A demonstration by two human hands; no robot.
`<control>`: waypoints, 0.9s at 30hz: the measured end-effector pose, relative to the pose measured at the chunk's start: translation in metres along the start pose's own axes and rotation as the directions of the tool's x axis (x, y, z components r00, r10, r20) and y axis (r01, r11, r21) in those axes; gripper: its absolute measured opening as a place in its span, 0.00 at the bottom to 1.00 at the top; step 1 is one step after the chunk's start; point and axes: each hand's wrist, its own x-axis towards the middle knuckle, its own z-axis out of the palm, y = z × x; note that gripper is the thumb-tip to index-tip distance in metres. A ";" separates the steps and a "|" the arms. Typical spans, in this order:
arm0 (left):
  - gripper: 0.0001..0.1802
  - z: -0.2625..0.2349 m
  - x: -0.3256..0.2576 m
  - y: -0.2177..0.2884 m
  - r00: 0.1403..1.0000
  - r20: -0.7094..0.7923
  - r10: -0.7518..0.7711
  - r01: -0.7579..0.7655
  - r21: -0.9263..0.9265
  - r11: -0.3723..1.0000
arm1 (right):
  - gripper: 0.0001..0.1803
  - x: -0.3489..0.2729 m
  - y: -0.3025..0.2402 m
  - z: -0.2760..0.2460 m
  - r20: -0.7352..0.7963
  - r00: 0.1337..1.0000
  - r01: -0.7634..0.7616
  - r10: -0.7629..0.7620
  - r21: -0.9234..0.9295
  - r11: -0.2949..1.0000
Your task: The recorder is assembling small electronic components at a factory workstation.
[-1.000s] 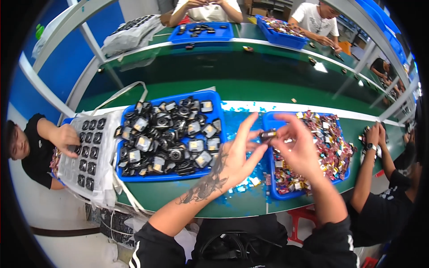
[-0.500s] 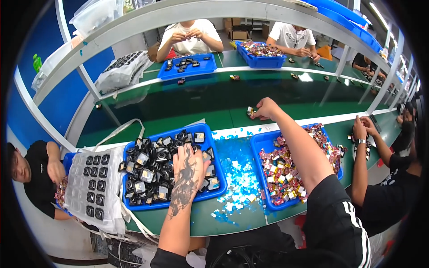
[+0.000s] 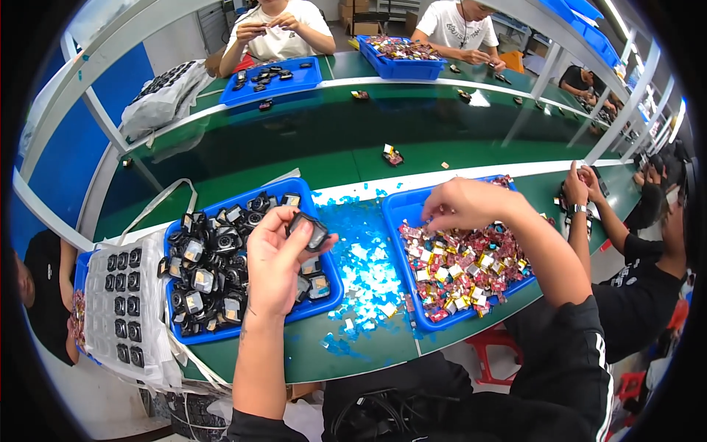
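Green tabletop (image 3: 305,352) with two blue trays: the left tray (image 3: 336,283), heaped with black housings (image 3: 202,280), could shed units if its rim were knocked; the right tray (image 3: 393,236) lies beyond a gap. The hands are apart. The left hand (image 3: 274,254) pinches one housing (image 3: 313,234) above the left tray; a slack thumb might drop it. The right hand (image 3: 468,202) curls over small boards (image 3: 456,272), its grasp unclear; crowding could snag them. Film scraps (image 3: 361,250) between trays might cling to parts.

Nothing readable; blurred print (image 3: 467,34) on white shirt (image 3: 445,22)
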 end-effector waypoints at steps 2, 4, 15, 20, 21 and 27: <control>0.05 0.002 0.002 -0.007 0.994 0.021 -0.111 0.112 -0.061 0.992 | 0.11 -0.006 0.007 0.018 -0.104 0.987 0.129 -0.125 0.028 0.991; 0.06 0.004 0.001 -0.015 0.989 -0.006 -0.146 0.146 -0.031 0.989 | 0.11 -0.009 0.014 0.026 -0.137 0.970 0.206 -0.201 0.026 0.978; 0.22 0.042 -0.027 -0.035 0.782 0.502 0.370 -0.608 0.745 0.275 | 0.14 -0.028 -0.053 0.066 -0.170 0.889 0.121 0.424 0.983 0.140; 0.22 0.050 -0.026 -0.047 0.616 0.680 0.399 -0.747 0.664 0.022 | 0.11 -0.010 -0.071 0.087 -0.132 0.929 0.147 0.345 0.989 -0.020; 0.23 0.047 -0.026 -0.048 0.614 0.674 0.411 -0.732 0.681 -0.025 | 0.10 -0.007 -0.071 0.090 -0.132 0.919 0.157 0.370 0.987 -0.037; 0.11 0.045 -0.029 -0.049 0.874 0.362 0.323 -0.485 0.677 0.553 | 0.12 -0.007 -0.075 0.093 -0.188 0.929 0.150 0.318 0.979 0.138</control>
